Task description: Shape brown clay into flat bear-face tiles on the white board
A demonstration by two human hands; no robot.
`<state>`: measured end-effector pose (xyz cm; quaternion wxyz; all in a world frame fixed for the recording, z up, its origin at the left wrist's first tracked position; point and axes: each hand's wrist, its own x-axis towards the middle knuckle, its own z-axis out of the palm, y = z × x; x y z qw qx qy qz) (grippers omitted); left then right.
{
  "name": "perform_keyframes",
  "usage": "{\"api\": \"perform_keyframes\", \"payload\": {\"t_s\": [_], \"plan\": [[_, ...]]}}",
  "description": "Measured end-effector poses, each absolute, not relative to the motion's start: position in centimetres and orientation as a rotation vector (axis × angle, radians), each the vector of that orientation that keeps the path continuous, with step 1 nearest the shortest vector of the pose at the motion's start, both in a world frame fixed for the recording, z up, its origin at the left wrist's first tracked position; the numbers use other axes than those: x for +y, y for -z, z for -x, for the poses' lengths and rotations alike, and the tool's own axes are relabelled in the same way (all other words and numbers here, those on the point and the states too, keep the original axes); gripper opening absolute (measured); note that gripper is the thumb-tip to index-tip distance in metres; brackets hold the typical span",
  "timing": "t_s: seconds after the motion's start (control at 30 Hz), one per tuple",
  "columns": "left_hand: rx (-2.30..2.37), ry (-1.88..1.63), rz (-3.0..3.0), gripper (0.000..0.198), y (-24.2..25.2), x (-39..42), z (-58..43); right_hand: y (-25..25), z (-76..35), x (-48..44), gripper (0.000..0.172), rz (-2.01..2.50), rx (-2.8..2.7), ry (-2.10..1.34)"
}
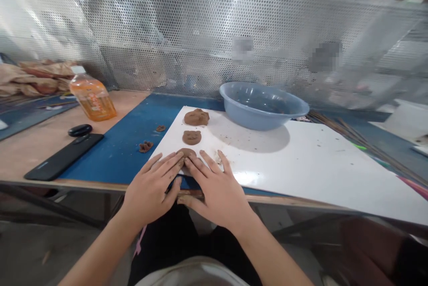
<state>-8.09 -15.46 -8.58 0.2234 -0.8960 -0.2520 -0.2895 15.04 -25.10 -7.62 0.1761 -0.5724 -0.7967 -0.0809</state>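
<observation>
My left hand and my right hand lie flat side by side at the near corner of a white board, fingers stretched out. Their fingertips rest on a flat brown clay piece, which they partly cover. Beyond it on the board sit a second flat clay piece with marks pressed in and a larger clay lump. Two small clay scraps lie on the blue mat to the left.
A blue plastic basin stands on the board's far edge. A black phone, a small black object and an orange drink bottle lie at left. Thin sticks lie at right. A perforated metal screen closes the back.
</observation>
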Motion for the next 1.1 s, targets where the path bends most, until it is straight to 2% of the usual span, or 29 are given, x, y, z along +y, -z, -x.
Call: {"api": "perform_keyframes", "payload": {"t_s": [0.17,0.27,0.43,0.57,0.7,0.8,0.97,1.1], "plan": [[-0.724,0.815,2.439,0.055,8.76,-15.32,8.13,7.98,-14.99,-25.04,0.085,1.637,-2.157,0.250],[-0.754,0.876,2.414,0.048,9.07,-15.36,8.08,8.28,-14.92,-25.02,0.079,1.648,-2.128,0.230],[-0.815,0.936,2.379,0.046,9.29,-15.57,8.02,8.43,-15.04,-24.96,0.083,1.645,-2.091,0.265],[-0.848,0.936,2.377,0.040,9.09,-15.74,7.92,8.56,-15.05,-24.92,0.075,1.646,-2.073,0.260],[-0.873,0.945,2.343,0.047,8.96,-15.82,7.81,8.60,-14.96,-24.89,0.076,1.650,-2.046,0.230],[-0.861,0.922,2.344,0.043,8.93,-15.83,7.79,8.50,-14.97,-24.91,0.072,1.639,-2.051,0.201],[-0.863,0.917,2.344,0.043,9.14,-15.76,7.85,8.35,-15.08,-25.03,0.077,1.584,-2.063,0.205],[-0.926,0.979,2.309,0.060,9.26,-15.72,7.70,8.45,-15.14,-25.16,0.079,1.555,-2.040,0.228]]}}
